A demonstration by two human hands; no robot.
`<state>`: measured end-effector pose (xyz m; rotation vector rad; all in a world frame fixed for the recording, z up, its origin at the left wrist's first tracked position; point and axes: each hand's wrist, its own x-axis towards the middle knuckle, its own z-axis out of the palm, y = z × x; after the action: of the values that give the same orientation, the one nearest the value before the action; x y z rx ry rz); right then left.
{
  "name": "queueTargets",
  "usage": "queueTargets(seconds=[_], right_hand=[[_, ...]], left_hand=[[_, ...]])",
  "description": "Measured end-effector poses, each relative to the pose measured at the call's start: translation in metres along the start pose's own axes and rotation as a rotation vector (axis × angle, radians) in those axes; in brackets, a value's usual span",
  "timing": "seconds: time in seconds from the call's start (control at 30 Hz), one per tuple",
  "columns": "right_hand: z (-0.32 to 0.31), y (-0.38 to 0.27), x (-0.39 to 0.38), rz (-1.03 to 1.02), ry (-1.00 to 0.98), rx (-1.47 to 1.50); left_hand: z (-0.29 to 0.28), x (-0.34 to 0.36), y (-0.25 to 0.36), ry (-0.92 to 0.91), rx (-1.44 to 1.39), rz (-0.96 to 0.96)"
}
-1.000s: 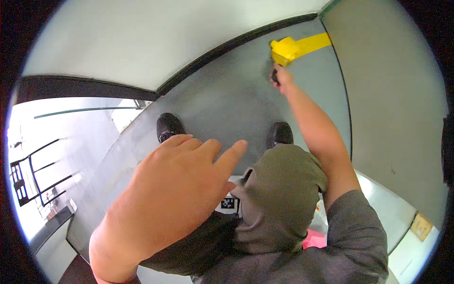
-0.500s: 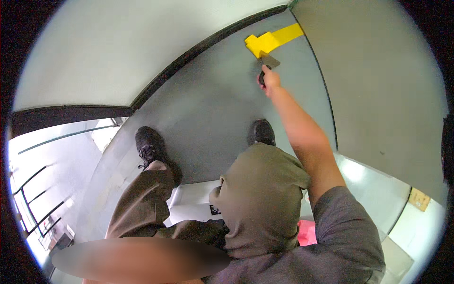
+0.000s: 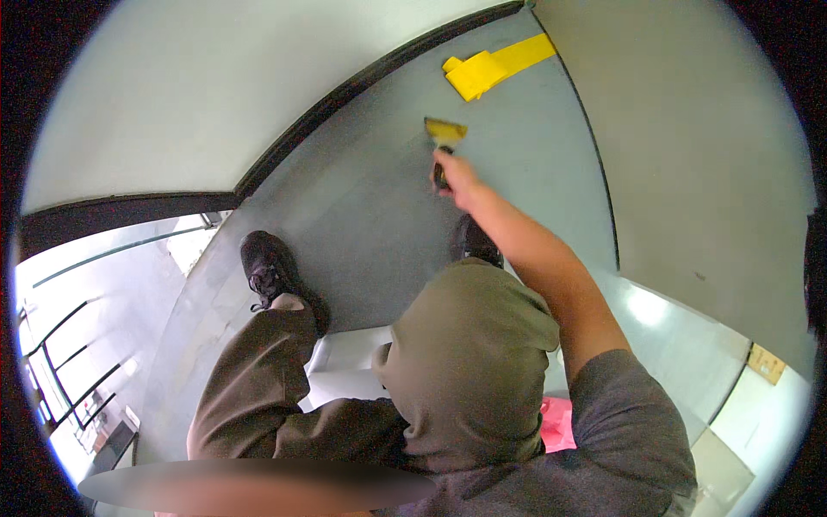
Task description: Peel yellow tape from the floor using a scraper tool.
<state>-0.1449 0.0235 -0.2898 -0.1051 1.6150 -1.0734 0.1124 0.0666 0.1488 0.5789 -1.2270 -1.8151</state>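
Observation:
My right hand (image 3: 458,183) is closed around the dark handle of a scraper (image 3: 445,131). Its wide flat blade, yellowish on the visible face, points away from me over the grey floor (image 3: 362,198). Whether the blade touches the floor, I cannot tell. Beyond it, toward the far right corner, lies a strip of yellow tape (image 3: 525,57). Its left end is folded over into a loose bunch, and the scraper stands apart from it. My left hand does not show.
A pale wall with a black skirting (image 3: 323,116) curves along the far left. A grey-beige panel (image 3: 689,155) rises on the right. My dark shoes (image 3: 269,263) stand on the floor. Something pink (image 3: 558,424) shows beside my right leg, and dark railings (image 3: 73,366) at the left.
My right hand has drawn the scraper back from the yellow tape, toward me and to the left. The blade has turned, and its face now looks yellow. The tape's bunched end lies flatter.

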Motion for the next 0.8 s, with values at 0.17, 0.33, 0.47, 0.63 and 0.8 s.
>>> queueTargets(seconds=[0.17,0.33,0.47,0.63,0.8], right_hand=[[-0.033,-0.064,0.065,0.008,0.117,0.182],[-0.006,-0.039,0.015,0.033,0.115,-0.027],[-0.002,-0.032,-0.003,0.062,-0.051,-0.126],[-0.043,-0.072,0.059,-0.014,-0.026,0.055],[-0.021,-0.035,0.038,0.047,0.044,0.054]], left_hand=[[-0.014,-0.027,0.004,-0.07,0.148,-0.075],[0.001,0.022,0.023,-0.173,0.128,-0.347],[-0.004,0.017,0.004,-0.24,0.046,-0.256],[0.008,0.023,-0.003,-0.299,-0.023,-0.132],[-0.002,0.02,0.004,-0.277,0.147,-0.249]])
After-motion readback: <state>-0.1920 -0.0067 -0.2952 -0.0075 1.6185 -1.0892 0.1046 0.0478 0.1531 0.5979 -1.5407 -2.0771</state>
